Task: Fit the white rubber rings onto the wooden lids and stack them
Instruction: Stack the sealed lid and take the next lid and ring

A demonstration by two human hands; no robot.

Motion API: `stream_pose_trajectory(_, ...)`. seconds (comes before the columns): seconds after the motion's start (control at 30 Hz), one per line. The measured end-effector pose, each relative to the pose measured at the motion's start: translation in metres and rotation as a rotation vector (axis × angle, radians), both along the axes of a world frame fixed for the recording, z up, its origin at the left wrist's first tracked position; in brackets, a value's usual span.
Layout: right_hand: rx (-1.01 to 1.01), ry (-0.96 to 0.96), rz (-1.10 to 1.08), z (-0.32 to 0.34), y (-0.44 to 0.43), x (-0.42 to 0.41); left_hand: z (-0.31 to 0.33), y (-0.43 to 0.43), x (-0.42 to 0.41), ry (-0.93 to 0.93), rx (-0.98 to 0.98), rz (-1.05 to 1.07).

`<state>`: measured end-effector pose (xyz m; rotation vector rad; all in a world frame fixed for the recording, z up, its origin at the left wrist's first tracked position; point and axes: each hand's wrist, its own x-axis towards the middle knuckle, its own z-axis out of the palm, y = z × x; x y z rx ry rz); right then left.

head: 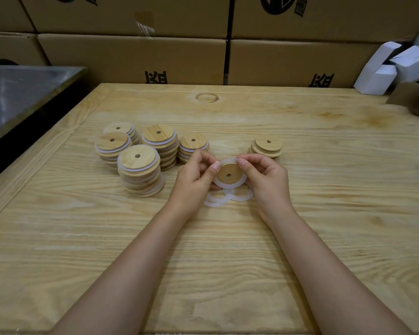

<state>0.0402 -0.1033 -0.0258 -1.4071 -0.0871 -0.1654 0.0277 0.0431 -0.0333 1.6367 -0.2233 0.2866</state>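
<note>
Lid (229, 174) w/ white ring (230, 184) held btwn both hands; L hand (194, 175) & R hand (264, 176) pinch its rim.

Wooden table (324, 213): lid stacks (140, 170), loose rings (238, 198).

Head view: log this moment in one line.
left hand: pinches white ring on wooden lid | right hand: pinches white ring | loose rings: table | ringed stacks: left | bare lids: right

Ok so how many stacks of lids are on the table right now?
6 stacks: back-left, front-left, nearest, middle, one behind left hand, one behind right hand. None seem hidden.
</note>
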Motion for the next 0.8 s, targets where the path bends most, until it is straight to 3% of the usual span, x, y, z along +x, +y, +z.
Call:
stream_pose_trajectory(0.53,-0.077,-0.016,-0.035,-0.0033,-0.0017,0.0032,0.0004,-0.0006,0.0042,0.056,0.036,0.081)
stream_pose_trajectory(0.8,-0.092,-0.027,-0.029,-0.0051,-0.0062,0.0049,0.0015,0.0006,0.0,-0.097,0.27,0.089)
